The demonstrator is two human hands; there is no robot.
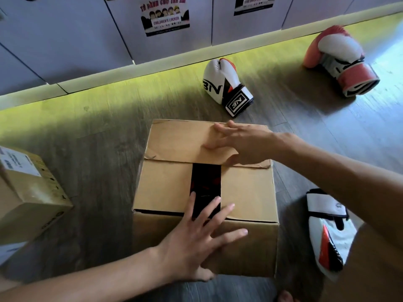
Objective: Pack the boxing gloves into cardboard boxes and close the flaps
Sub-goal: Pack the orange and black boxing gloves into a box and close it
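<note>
My right hand (242,144) lies flat, fingers straight, on the folded-down far flap (178,140) of the cardboard box (165,186) on the floor. My left hand (196,243), fingers spread and gripping nothing, rests at the box's near edge, fingertips over the dark gap (206,182) between the side flaps. Outside the box lie a white glove (226,86) beyond it, a pink-and-white glove (340,59) farther right, and a third glove (327,232) near its right wall. A second box (28,192) sits well to the left.
</note>
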